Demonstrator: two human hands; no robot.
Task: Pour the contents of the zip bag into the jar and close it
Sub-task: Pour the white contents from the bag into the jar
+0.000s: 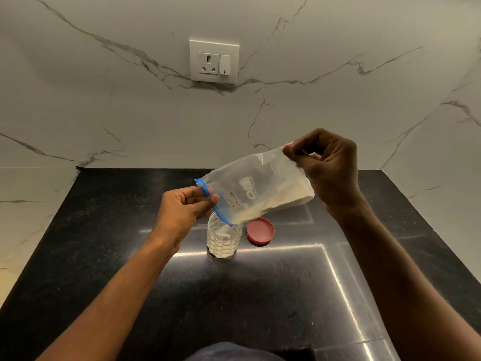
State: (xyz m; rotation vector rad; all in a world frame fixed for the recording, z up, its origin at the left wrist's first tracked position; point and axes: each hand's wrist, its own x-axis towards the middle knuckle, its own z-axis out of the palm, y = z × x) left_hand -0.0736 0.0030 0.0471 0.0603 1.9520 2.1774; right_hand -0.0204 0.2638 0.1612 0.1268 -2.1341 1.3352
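A clear zip bag (256,185) with a blue zip strip and a handwritten label holds pale powder and is tilted down to the left. My left hand (182,207) pinches the bag's blue mouth edge. My right hand (328,168) grips the bag's raised bottom corner. The mouth's lower corner sits over the open clear plastic jar (223,239), which stands on the counter partly filled with white powder. Powder lies along the bag's lower edge toward the mouth. The red jar lid (260,231) lies flat just right of the jar.
The black stone counter (109,256) is bounded by marble walls at the back and both sides. A white wall socket with switch (214,61) is on the back wall. A dark rounded object (234,351) shows at the bottom edge.
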